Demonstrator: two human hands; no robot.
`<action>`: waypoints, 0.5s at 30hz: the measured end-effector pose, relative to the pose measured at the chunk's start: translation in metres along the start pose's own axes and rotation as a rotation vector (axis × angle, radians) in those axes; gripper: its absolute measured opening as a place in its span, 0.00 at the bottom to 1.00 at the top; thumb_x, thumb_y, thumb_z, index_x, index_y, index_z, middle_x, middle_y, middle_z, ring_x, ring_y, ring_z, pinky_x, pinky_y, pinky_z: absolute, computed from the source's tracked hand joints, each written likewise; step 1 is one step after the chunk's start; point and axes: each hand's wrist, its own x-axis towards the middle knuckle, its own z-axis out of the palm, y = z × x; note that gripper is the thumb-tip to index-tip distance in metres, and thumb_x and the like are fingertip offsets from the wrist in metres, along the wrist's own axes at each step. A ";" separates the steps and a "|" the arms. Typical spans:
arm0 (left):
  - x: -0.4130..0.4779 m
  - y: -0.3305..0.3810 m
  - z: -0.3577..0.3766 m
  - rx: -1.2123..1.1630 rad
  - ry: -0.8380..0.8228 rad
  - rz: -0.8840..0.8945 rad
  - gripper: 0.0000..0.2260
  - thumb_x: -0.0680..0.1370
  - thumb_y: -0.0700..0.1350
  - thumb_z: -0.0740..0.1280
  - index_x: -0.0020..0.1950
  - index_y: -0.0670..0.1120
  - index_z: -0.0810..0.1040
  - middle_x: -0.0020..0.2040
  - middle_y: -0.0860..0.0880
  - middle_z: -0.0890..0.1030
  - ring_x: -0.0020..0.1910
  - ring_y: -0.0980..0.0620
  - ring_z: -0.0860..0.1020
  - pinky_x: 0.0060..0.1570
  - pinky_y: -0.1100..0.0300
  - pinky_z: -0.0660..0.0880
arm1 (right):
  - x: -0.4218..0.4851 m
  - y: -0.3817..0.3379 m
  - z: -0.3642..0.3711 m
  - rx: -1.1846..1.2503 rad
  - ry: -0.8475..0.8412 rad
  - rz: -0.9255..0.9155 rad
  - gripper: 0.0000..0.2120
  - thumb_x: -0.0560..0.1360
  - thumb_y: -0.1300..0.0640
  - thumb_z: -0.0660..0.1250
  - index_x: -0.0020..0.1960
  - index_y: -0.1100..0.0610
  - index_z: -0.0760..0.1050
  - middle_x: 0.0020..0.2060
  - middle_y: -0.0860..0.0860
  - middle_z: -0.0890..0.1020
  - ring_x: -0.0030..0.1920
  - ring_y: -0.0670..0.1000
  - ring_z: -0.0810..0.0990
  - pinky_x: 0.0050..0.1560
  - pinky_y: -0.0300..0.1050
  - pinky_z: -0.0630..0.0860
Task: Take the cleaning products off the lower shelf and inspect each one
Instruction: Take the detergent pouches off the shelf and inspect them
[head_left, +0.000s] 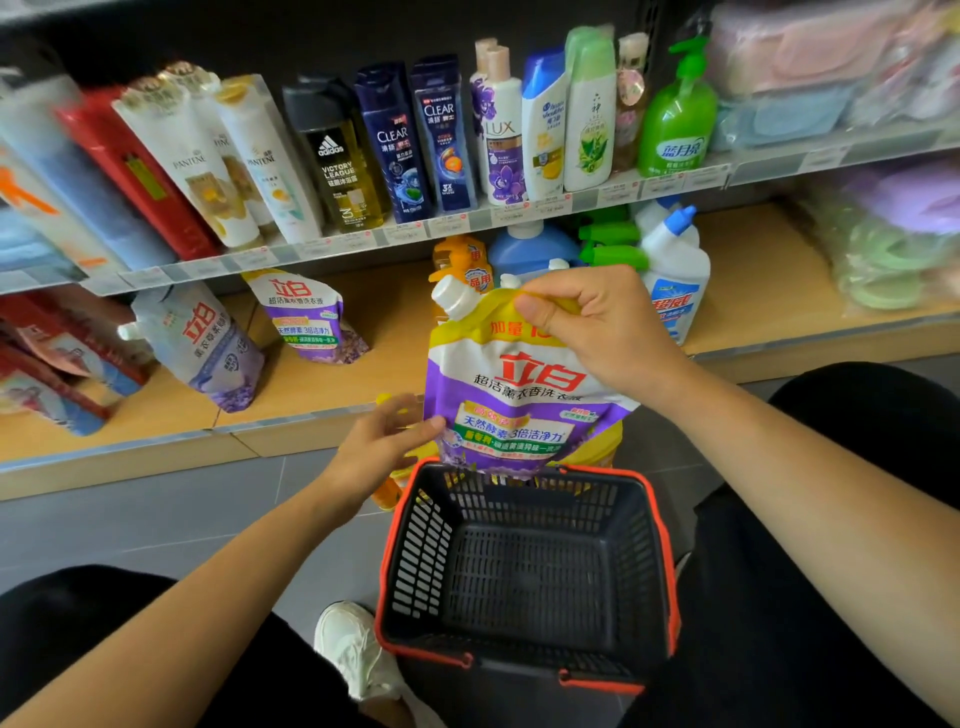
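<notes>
- Our right hand (587, 322) pinched the top edge of the detergent refill pouch (519, 395) between thumb and curled fingers, just beside its white spout cap (451, 293).
- Our left hand (379, 447) pinched the pouch's lower left edge, thumb in front.
- The pouch hung upright over the far rim of the black shopping basket (661, 525), in front of the lower shelf (311, 387).
- Two similar pouches (202, 343) leaned on that shelf.
</notes>
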 end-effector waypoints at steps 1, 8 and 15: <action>0.000 -0.005 0.004 -0.024 -0.016 -0.054 0.26 0.67 0.60 0.78 0.61 0.57 0.74 0.60 0.52 0.81 0.57 0.53 0.82 0.49 0.58 0.80 | 0.000 -0.001 0.000 -0.002 0.008 -0.007 0.09 0.79 0.61 0.69 0.56 0.63 0.84 0.44 0.44 0.84 0.44 0.36 0.81 0.49 0.35 0.76; 0.011 -0.019 0.012 -0.207 -0.192 -0.238 0.24 0.73 0.58 0.70 0.64 0.44 0.77 0.59 0.46 0.84 0.62 0.47 0.82 0.65 0.48 0.76 | 0.003 -0.012 -0.001 0.041 0.081 -0.053 0.05 0.79 0.62 0.68 0.51 0.55 0.83 0.37 0.50 0.83 0.40 0.40 0.79 0.42 0.37 0.76; 0.019 -0.009 0.013 -0.418 0.100 -0.064 0.07 0.79 0.45 0.69 0.46 0.42 0.75 0.41 0.45 0.86 0.42 0.51 0.84 0.39 0.61 0.82 | 0.013 0.021 -0.025 0.033 0.278 0.132 0.09 0.80 0.55 0.69 0.46 0.59 0.83 0.35 0.48 0.84 0.35 0.39 0.78 0.37 0.33 0.75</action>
